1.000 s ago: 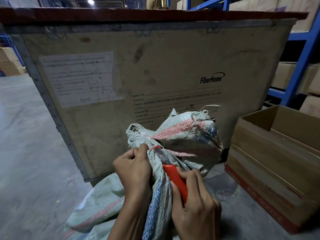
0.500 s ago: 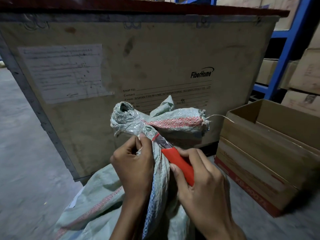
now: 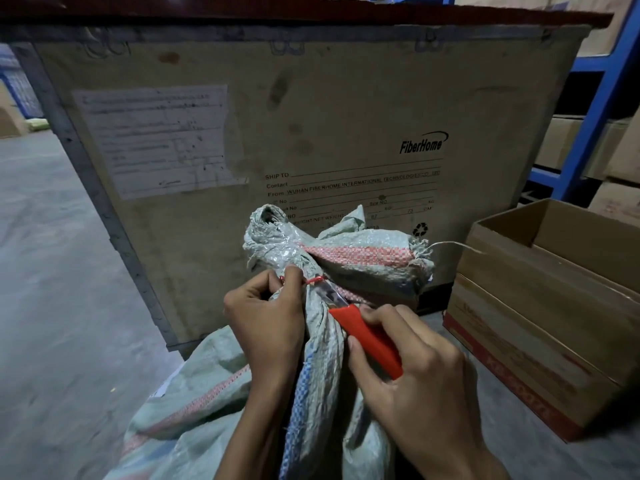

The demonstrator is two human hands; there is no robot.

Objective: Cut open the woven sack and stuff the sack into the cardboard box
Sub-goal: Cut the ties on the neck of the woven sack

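Just above the left hand (image 3: 266,317), its grip clenched on the woven sack (image 3: 346,258), the right hand (image 3: 415,382) holds a knife (image 3: 367,337) at the red tie (image 3: 313,280). Next, I judge, it must slice outward. The cardboard box (image 3: 540,289) stands right of the grip.

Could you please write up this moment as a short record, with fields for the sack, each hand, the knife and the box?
sack: woven sack, neck bunched, tied with red string
left: left hand grips the neck
right: right hand holds the knife
blade: tip by the string
box: cardboard box, open-topped, right of the sack
behind: printed crate
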